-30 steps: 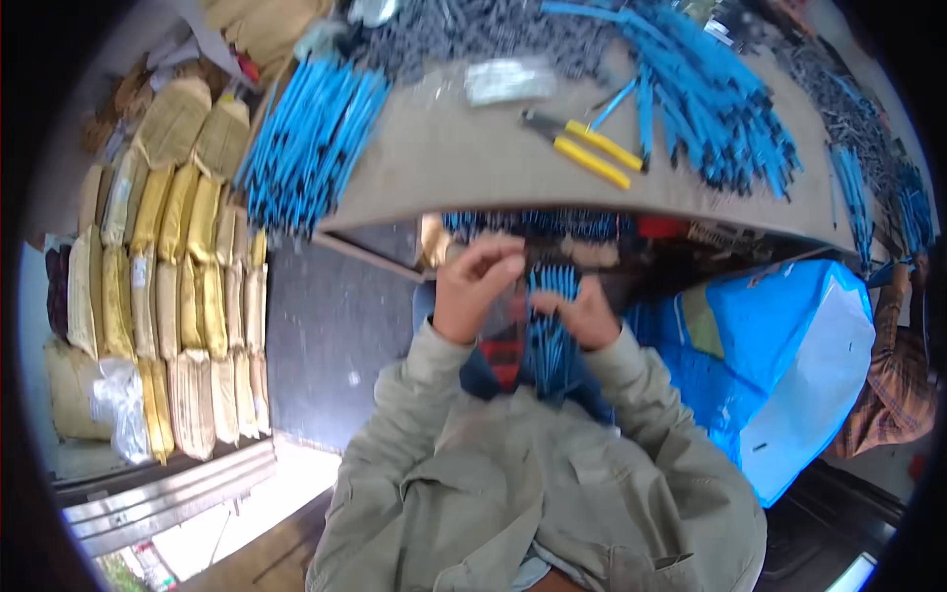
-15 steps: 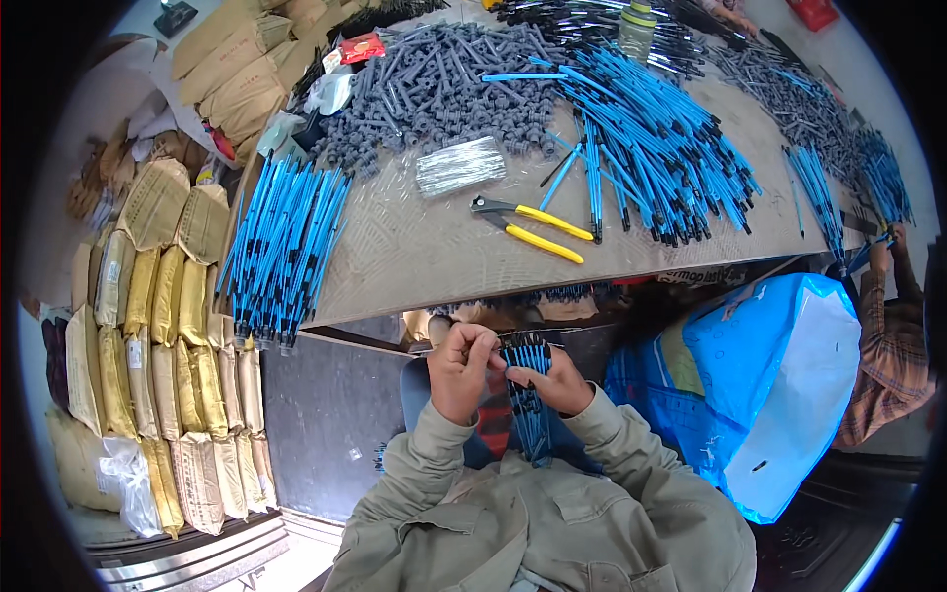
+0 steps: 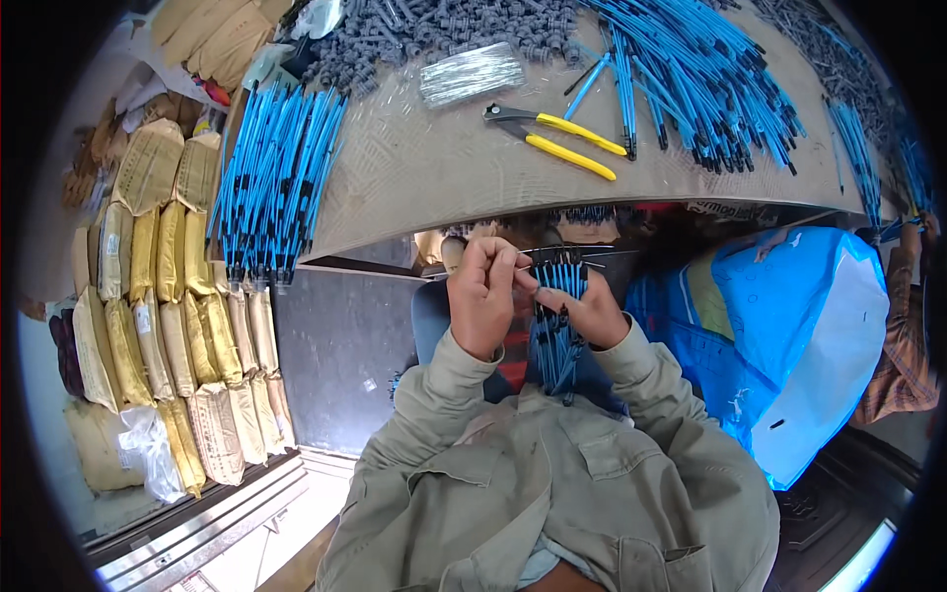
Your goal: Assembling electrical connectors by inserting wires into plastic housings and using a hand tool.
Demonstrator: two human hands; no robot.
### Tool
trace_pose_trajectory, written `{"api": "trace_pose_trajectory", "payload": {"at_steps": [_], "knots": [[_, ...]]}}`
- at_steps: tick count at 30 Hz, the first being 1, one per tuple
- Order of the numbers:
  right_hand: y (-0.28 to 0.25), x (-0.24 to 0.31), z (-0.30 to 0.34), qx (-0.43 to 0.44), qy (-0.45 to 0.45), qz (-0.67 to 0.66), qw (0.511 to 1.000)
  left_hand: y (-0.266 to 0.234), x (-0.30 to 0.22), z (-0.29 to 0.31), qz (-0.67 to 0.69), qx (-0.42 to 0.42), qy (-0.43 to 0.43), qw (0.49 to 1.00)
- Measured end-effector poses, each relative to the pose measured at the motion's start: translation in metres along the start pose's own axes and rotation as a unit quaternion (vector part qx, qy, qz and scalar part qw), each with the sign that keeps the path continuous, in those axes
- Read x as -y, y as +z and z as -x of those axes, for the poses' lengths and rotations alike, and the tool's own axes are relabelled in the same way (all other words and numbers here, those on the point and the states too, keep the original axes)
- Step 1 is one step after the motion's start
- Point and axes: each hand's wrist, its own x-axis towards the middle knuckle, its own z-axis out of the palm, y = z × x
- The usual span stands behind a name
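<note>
My right hand is closed round a bundle of thin blue tubes with black ends, held upright over my lap. Its thumb lies across the front, just below the black tips. Beside the bundle's upper left, my left hand pinches thumb and fingers together on a thin silvery wire. This wire crosses the bundle near its top, and its free end sticks out at the right. Most of the wire's path behind the tubes is hidden.
On the table lie yellow-handled cutting pliers, a clear pack of silvery wires, grey plastic parts and blue tube piles. A large blue bag stands right; stacked sacks stand left. A person's plaid sleeve shows far right.
The view has tilted down, so the table sits higher in the picture. The silvery wire across the bundle now shows. My right hand keeps its grip; my left stays pinched beside the bundle.
</note>
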Motion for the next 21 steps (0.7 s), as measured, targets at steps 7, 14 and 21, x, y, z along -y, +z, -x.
{"api": "trace_pose_trajectory", "payload": {"at_steps": [7, 14, 21], "knots": [[0.007, -0.003, 0.000, -0.036, -0.019, -0.062, 0.997, -0.010, 0.010, 0.002, 0.014, 0.038, -0.003, 0.999], [-0.001, -0.005, 0.008, 0.020, 0.054, -0.122, 0.991, -0.030, -0.018, -0.030, -0.132, 0.086, 0.062, 0.986], [-0.004, 0.000, 0.009, 0.011, 0.037, -0.116, 0.993, 0.040, -0.055, -0.202, -0.489, 0.018, 0.534, 0.689]]}}
